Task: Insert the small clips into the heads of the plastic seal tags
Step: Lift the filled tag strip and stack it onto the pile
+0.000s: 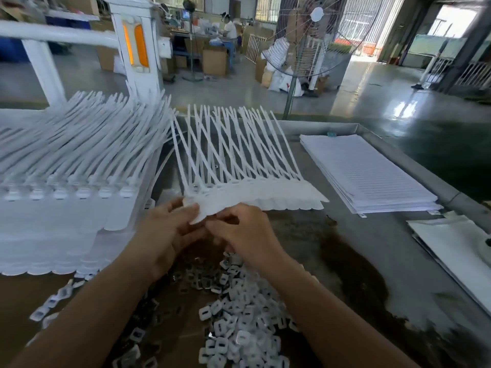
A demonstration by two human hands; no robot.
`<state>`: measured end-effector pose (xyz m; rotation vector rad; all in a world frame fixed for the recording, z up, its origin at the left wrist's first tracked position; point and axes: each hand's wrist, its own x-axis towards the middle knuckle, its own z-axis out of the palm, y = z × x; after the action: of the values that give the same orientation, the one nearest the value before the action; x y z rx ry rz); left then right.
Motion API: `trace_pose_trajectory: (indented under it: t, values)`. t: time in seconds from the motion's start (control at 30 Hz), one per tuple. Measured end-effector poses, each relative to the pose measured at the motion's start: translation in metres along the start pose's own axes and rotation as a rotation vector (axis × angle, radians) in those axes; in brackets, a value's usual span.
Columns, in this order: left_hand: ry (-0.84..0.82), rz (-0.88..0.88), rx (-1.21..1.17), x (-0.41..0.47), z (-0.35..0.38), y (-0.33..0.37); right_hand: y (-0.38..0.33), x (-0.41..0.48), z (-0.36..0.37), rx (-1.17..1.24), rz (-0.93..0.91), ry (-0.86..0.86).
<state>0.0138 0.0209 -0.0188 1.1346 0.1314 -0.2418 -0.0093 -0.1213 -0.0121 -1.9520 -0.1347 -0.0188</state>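
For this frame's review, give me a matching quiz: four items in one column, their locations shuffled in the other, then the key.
1. strip of seal tags
2. pile of small clips
3. stack of lined sheets
4. pedestal fan

A. on the floor beyond the table
B. gripped by the left hand and right hand
C. on the table's right side
D. loose at the table's near edge

Pairs: 1-B, 2-D, 3-C, 4-A.

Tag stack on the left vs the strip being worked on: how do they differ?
The left stack is many layers deep and lies free of hands; the held strip looks thin, its corner pinched by the left hand. The stack's tails run dense and parallel; the strip's tails cross. Both are white.
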Motion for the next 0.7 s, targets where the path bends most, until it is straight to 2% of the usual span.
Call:
trace_pose_trajectory:
  t: [0.1, 0.17, 0.23, 0.33, 0.37, 0.43, 0.6, 0.7]
  values:
    - [0.008, 0.052, -0.001, 0.003, -0.001, 0.002, 0.000, -0.002, -0.013, -0.020, 0.011, -0.116]
    - [0.006, 0.098, 0.021, 0.002, 0.000, 0.003, 0.000, -0.001, -0.026, 0.032, 0.075, -0.124]
    - [0.003, 0.143, 0.035, 0.001, -0.001, 0.003, 0.000, 0.004, -0.044, 0.286, 0.208, -0.019]
    - [-0.006, 0.216, 0.101, -0.002, -0.003, 0.003, 0.006, 0.010, -0.082, 0.860, 0.298, 0.306]
    - [-0.014, 0.242, 0.126, -0.004, -0.003, 0.003, 0.009, 0.009, -0.094, 0.972, 0.303, 0.398]
    - [-0.039, 0.288, 0.162, -0.008, -0.002, 0.004, 0.015, 0.007, -0.112, 0.997, 0.299, 0.460]
    - [-0.036, 0.368, 0.260, -0.010, 0.002, 0.004, 0.028, 0.005, -0.129, 0.950, 0.200, 0.432]
    - [0.014, 0.411, 0.357, -0.006, 0.001, 0.001, 0.034, 0.006, -0.134, 0.864, 0.204, 0.441]
